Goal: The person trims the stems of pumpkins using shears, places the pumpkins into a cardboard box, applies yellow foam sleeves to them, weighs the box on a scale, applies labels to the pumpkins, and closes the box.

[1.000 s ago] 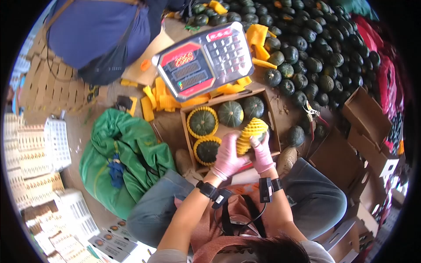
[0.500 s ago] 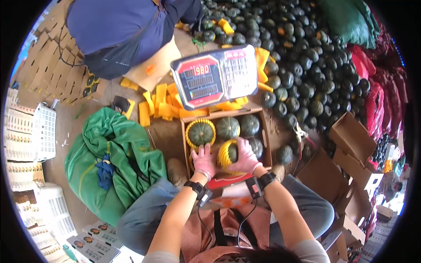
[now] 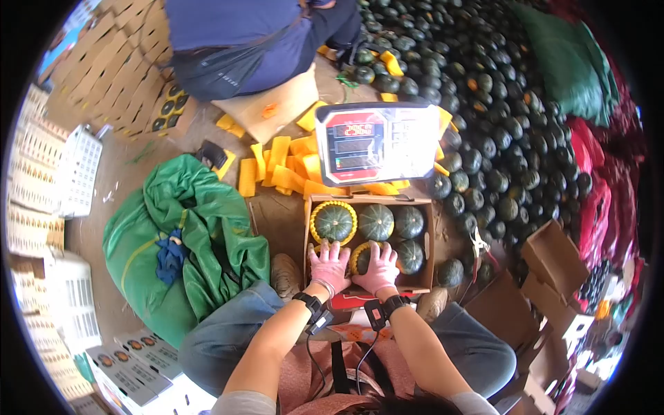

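A cardboard box (image 3: 429, 242) on the scale holds several dark green squashes. My left hand (image 3: 330, 268), in a pink glove, lies with spread fingers over the front left squash, which it mostly hides. My right hand (image 3: 378, 270), gloved too, rests with fingers apart on the front middle squash (image 3: 360, 259), which has a yellow foam net round it. Behind my left hand sits a squash in a yellow net (image 3: 333, 223). Bare squashes (image 3: 377, 222) fill the back middle and the right side. The scale's display (image 3: 358, 145) stands behind the box.
Yellow foam nets (image 3: 280, 160) lie behind the box. A green sack (image 3: 173, 256) is at the left, a large squash pile (image 3: 484, 138) at the back right. Empty cartons (image 3: 508, 304) stand at the right. Another person (image 3: 242, 41) sits at the back left.
The front middle squash in its net has gone down into the box, and my right hand has come left and flattened over it. The view has shifted, so the scene appears further right.
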`<state>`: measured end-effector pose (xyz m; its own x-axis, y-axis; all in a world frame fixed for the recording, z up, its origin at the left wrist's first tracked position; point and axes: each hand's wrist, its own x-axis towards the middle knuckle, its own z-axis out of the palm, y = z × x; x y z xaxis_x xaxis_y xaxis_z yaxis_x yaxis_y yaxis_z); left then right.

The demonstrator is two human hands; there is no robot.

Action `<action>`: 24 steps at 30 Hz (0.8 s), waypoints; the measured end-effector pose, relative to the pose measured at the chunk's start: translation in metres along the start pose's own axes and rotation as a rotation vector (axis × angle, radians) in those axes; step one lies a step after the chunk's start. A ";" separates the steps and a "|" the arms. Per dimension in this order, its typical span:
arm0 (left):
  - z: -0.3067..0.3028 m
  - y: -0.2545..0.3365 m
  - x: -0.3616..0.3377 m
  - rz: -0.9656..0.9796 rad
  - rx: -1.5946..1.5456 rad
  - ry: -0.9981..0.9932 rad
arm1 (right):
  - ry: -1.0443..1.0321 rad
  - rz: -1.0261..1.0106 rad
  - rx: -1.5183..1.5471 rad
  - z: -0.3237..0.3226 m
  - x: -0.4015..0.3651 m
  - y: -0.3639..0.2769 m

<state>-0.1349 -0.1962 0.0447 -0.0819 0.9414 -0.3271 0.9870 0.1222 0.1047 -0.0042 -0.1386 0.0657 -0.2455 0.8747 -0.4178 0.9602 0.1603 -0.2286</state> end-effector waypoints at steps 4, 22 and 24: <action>-0.036 -0.053 -0.001 0.243 -0.652 0.147 | -0.193 -0.026 -0.344 -0.048 -0.015 -0.029; 0.053 -0.189 0.199 -0.178 -0.985 0.243 | 0.234 -0.247 -0.194 -0.039 0.100 -0.020; 0.031 -0.182 0.198 -0.194 -1.000 0.175 | 0.317 -0.277 -0.132 -0.049 0.083 -0.024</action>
<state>-0.3261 -0.0420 -0.0680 -0.3251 0.9004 -0.2890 0.3952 0.4070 0.8235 -0.0412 -0.0477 0.0794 -0.4630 0.8843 -0.0611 0.8776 0.4477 -0.1713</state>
